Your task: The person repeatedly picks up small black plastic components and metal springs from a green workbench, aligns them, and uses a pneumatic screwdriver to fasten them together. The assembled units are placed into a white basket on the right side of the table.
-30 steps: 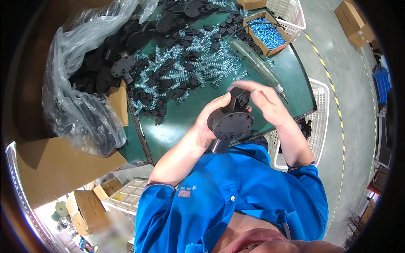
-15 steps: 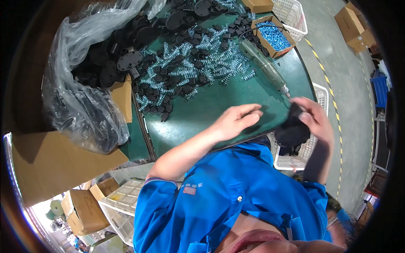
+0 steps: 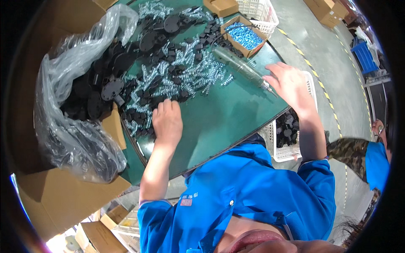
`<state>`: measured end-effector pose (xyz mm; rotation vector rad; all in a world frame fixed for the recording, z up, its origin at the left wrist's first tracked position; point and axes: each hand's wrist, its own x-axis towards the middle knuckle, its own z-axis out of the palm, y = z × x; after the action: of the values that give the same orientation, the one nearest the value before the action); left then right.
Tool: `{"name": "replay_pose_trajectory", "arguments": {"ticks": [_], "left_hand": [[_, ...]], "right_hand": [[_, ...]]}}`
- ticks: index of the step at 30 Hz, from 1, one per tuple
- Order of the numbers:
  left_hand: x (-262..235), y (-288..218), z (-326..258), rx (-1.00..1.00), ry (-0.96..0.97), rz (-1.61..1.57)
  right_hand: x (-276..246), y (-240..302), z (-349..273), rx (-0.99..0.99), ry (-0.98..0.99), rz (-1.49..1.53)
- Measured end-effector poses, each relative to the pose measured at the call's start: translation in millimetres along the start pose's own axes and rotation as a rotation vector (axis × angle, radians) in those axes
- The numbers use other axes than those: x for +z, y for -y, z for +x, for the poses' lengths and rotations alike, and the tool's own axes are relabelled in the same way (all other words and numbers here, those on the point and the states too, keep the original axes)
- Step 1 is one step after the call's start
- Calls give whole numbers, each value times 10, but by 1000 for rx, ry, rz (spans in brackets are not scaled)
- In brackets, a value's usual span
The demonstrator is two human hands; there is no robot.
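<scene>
Shows, at right, a boxy brown cardboard carton (image 3: 325, 13), smooth grey flooring (image 3: 325, 63) with yellow-and-black striped tape (image 3: 322, 84), and a rectangular blue plastic bin (image 3: 365, 57).

From my remote view, I have the left hand (image 3: 168, 122) knuckles-up, fingers curled under, its arm stretched forward. I hold the right hand (image 3: 291, 88) well apart, fingers loosely parted, pointing leftward.

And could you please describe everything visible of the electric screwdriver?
The electric screwdriver has a long, dull-green cylindrical body, metallic nose and thin bit. A dark cable curves from its rear. It lies on the green tabletop, tip toward lower right, near the right hand; whether they touch is unclear.
</scene>
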<state>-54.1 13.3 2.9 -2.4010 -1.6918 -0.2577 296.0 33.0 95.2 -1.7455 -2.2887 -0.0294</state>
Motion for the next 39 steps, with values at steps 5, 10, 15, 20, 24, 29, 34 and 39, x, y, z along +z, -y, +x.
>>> {"name": "replay_pose_trajectory", "arguments": {"ticks": [5, 10, 15, 20, 24, 29, 34, 39], "left_hand": [[60, 88, -180, 162, -103, -105], [-14, -37, -27, 201, -167, -272], [-5, -52, -181, 23, -191, -493], [-164, -118, -121, -124, -90, -768], [-140, -151, -61, -208, -93, -961], [-83, 29, -225, -116, -28, -623], [-26, 165, -373, 20, 9, -359], [-231, -79, -136, 136, -53, -279]], "right_hand": [[225, -299, 470, -61, -124, -3], [760, -486, 1491, -40, 156, -146], [950, -625, 1616, -86, 201, -247], [823, -527, 1518, -12, 57, -129], [982, -631, 1475, -112, -75, -123], [964, -587, 1439, 23, -169, -77], [725, -455, 922, -51, -277, 300], [666, -691, 28, 247, -213, 773]]}}
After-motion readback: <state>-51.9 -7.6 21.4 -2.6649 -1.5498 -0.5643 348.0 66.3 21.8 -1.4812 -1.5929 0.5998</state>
